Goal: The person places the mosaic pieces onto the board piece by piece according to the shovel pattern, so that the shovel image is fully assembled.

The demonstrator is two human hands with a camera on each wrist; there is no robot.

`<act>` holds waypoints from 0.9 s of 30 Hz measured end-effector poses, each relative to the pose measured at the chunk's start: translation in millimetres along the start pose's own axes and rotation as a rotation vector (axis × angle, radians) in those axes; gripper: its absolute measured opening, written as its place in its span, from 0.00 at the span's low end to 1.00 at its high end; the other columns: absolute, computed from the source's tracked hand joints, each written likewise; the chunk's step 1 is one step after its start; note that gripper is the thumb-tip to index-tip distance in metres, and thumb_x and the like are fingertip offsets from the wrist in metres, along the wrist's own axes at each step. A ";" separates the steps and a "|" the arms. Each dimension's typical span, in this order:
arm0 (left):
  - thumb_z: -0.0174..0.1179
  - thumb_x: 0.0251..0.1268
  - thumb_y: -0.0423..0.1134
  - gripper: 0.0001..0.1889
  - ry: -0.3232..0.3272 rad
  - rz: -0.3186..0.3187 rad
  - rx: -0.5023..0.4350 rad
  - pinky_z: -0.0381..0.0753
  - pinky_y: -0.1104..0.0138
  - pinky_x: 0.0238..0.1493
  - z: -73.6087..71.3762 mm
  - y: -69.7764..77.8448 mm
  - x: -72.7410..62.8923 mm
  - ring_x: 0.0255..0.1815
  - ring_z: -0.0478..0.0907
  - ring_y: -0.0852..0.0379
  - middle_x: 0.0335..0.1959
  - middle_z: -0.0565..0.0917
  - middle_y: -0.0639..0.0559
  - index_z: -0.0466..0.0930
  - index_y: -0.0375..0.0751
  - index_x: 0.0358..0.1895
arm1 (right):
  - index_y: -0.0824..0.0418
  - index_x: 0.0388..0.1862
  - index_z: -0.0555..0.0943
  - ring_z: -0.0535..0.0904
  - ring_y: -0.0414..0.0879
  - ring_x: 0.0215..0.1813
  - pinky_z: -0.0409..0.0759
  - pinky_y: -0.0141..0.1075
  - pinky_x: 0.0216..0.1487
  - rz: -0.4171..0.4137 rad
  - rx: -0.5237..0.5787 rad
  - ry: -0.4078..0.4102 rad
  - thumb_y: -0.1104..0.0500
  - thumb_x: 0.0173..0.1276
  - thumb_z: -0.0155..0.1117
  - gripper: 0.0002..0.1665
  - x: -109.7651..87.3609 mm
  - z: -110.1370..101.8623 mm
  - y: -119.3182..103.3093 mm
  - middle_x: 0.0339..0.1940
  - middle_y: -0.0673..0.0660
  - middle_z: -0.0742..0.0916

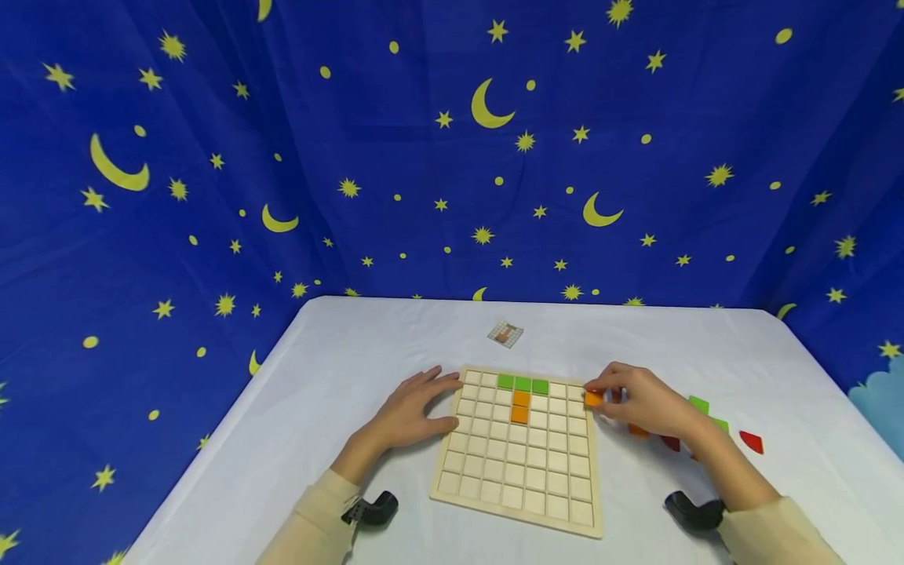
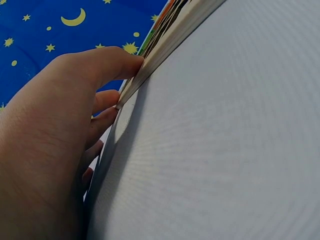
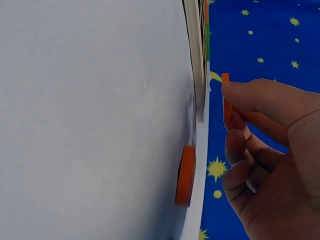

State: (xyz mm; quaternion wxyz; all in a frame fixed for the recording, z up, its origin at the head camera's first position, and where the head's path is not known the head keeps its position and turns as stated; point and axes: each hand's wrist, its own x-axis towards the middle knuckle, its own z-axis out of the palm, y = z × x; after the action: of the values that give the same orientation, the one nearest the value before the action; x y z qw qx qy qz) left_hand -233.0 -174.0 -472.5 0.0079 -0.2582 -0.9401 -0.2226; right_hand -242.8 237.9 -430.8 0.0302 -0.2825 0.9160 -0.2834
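Observation:
A square wooden grid board (image 1: 519, 514) lies on the white table. Three green tiles (image 1: 523, 384) form a row near its far edge, with two orange tiles (image 1: 519, 414) in a column below the middle one. My left hand (image 1: 410, 412) rests at the board's left edge, thumb and fingers extended; the left wrist view shows a fingertip against the board's side (image 2: 170, 45). Between thumb and fingers, my right hand (image 1: 650, 402) pinches an orange tile (image 1: 593, 400) at the board's far right edge. In the right wrist view that tile (image 3: 227, 111) appears edge-on, raised above the table.
Loose tiles lie right of the board, partly hidden by the right arm: orange (image 1: 639, 431), green (image 1: 699, 404) and red (image 1: 752, 442). A small patterned card (image 1: 504, 334) lies beyond the board. A blue star-printed curtain (image 1: 424, 157) surrounds the table's back and sides.

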 end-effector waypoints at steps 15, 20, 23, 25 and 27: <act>0.56 0.59 0.66 0.34 0.006 0.012 -0.001 0.50 0.49 0.70 0.6 -1.1 0.5 0.75 0.49 0.55 0.72 0.62 0.65 0.68 0.61 0.69 | 0.59 0.52 0.85 0.73 0.39 0.33 0.74 0.32 0.30 -0.075 0.045 -0.030 0.58 0.60 0.72 0.20 12.2 10.5 -13.7 0.37 0.45 0.81; 0.57 0.59 0.64 0.34 0.001 0.008 -0.009 0.50 0.49 0.70 1.4 -1.0 1.2 0.75 0.49 0.55 0.72 0.62 0.65 0.68 0.61 0.69 | 0.58 0.52 0.85 0.74 0.42 0.35 0.75 0.32 0.31 -0.074 0.047 -0.034 0.59 0.60 0.71 0.20 14.9 13.6 -17.9 0.38 0.44 0.81; 0.57 0.59 0.65 0.34 -0.001 0.002 -0.008 0.51 0.48 0.70 1.0 -0.4 1.4 0.75 0.49 0.55 0.72 0.62 0.65 0.68 0.61 0.69 | 0.57 0.52 0.84 0.75 0.43 0.36 0.75 0.32 0.32 -0.069 0.056 -0.039 0.60 0.60 0.71 0.19 17.9 14.7 -20.3 0.39 0.44 0.82; 0.57 0.59 0.65 0.34 -0.001 -0.003 -0.001 0.51 0.48 0.70 0.6 -0.3 1.5 0.75 0.49 0.56 0.72 0.62 0.66 0.68 0.62 0.69 | 0.56 0.52 0.84 0.75 0.43 0.36 0.75 0.32 0.32 -0.065 0.066 -0.044 0.59 0.61 0.70 0.19 20.7 15.6 -22.2 0.39 0.44 0.82; 0.57 0.59 0.65 0.34 0.000 -0.007 0.000 0.51 0.48 0.69 0.1 -0.1 1.2 0.75 0.49 0.55 0.72 0.62 0.66 0.68 0.63 0.69 | 0.56 0.52 0.85 0.74 0.42 0.35 0.75 0.33 0.32 -0.074 0.072 -0.045 0.59 0.61 0.71 0.19 23.6 16.5 -24.2 0.38 0.44 0.82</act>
State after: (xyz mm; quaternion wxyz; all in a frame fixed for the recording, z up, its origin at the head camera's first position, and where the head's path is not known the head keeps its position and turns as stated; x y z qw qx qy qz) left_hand -234.1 -173.4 -472.5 0.0071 -0.2548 -0.9410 -0.2226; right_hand -247.0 200.6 -429.2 0.0504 -0.3211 0.8932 -0.3107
